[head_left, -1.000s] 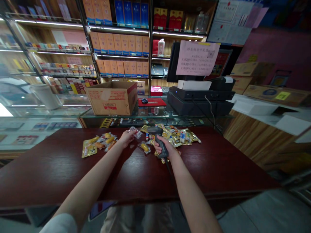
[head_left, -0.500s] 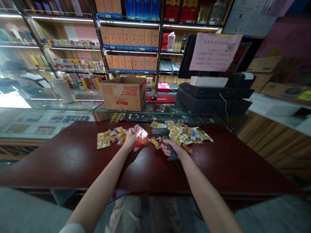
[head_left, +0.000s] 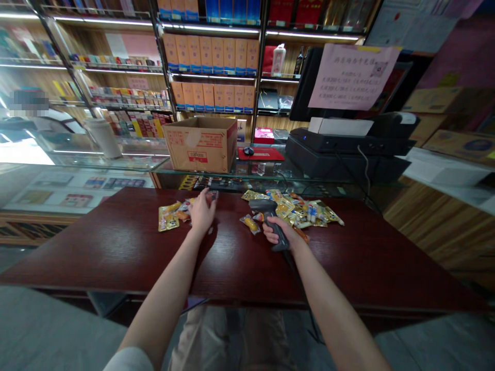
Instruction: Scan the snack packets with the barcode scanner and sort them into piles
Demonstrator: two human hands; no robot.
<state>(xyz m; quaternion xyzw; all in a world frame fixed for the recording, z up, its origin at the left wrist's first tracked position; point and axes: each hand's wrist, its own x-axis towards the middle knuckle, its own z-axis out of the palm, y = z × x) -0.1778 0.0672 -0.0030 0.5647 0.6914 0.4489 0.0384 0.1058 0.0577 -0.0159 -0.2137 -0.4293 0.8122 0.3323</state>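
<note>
My right hand is closed around the grip of a dark barcode scanner, whose head points left over a single snack packet. Behind it lies a heap of several yellow snack packets on the dark red table. My left hand reaches over the left group of packets, palm down, with a clear packet at its fingertips. Whether the fingers still grip that packet is hidden.
A cardboard box stands on the glass counter behind the table. To the right are a black register with a printer and a pink paper notice. Shelves of boxed goods fill the back wall.
My left hand carried the clear packet away from the scanner and lowered it onto the left pile. The scanner hand stayed in place. The view shifted slightly.
</note>
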